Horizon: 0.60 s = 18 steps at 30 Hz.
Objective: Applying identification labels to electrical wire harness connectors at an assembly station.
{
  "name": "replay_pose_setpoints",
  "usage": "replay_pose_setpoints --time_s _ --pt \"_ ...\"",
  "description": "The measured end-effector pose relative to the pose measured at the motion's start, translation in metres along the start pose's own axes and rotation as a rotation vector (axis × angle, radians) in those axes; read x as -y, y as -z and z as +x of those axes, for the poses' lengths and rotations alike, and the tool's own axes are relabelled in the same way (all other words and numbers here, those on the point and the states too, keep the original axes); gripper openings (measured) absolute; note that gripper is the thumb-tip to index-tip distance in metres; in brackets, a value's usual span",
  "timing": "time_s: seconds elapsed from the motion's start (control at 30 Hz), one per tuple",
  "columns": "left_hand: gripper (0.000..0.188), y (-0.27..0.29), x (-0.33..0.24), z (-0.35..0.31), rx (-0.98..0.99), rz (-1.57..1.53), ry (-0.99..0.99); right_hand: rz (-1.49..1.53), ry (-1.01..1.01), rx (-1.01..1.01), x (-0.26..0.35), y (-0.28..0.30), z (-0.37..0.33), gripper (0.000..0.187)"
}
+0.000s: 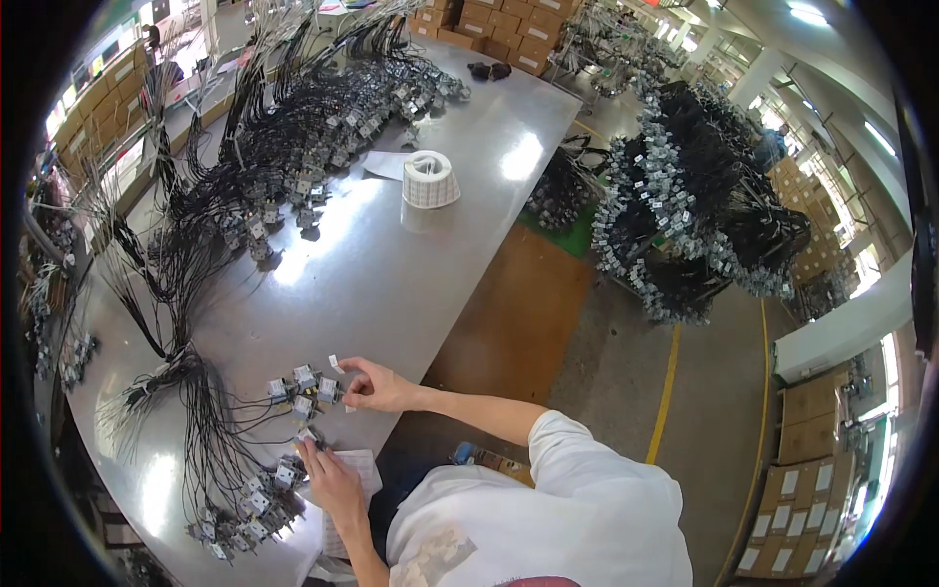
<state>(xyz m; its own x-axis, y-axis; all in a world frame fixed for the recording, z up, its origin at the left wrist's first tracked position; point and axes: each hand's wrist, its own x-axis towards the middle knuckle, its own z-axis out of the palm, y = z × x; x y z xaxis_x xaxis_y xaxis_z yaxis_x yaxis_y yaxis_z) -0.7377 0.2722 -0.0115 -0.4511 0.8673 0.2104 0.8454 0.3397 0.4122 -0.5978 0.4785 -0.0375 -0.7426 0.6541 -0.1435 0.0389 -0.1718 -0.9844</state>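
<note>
Between the thumb and forefinger of my right hand (pixel 380 386) is a small white label (pixel 335 363), held just above the metal table (pixel 342 313). My left hand (pixel 333 484) has its fingertips closed on a small box-shaped metal part with wires (pixel 308 435). Several similar wired metal parts (pixel 303 383) lie in a group beside my right fingers. Their black wires run left to a tied bundle (pixel 171 372). More parts of the same bundle (pixel 256 504) are heaped left of my left hand. Under my left wrist lies a white printed sheet (pixel 364 468).
A roll of white labels (pixel 430 180) stands farther up the table. A long heap of wired metal parts (pixel 323 137) covers the table's far left side. Right of the table, a large pile of similar bundles (pixel 675 205) hangs over the floor. Cardboard boxes (pixel 509 29) stand behind.
</note>
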Motion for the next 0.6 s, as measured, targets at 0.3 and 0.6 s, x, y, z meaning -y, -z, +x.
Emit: replay_pose_setpoints --time_s 0.3,0.6 --pt "0.023 -0.001 0.006 -0.002 -0.045 -0.067 -0.027 -0.050 -0.073 0.026 0.003 0.001 0.001 0.072" --pt "0.021 -0.005 0.008 -0.010 -0.112 -0.077 -0.071 -0.013 0.007 0.008 -0.011 -0.002 0.003 0.075"
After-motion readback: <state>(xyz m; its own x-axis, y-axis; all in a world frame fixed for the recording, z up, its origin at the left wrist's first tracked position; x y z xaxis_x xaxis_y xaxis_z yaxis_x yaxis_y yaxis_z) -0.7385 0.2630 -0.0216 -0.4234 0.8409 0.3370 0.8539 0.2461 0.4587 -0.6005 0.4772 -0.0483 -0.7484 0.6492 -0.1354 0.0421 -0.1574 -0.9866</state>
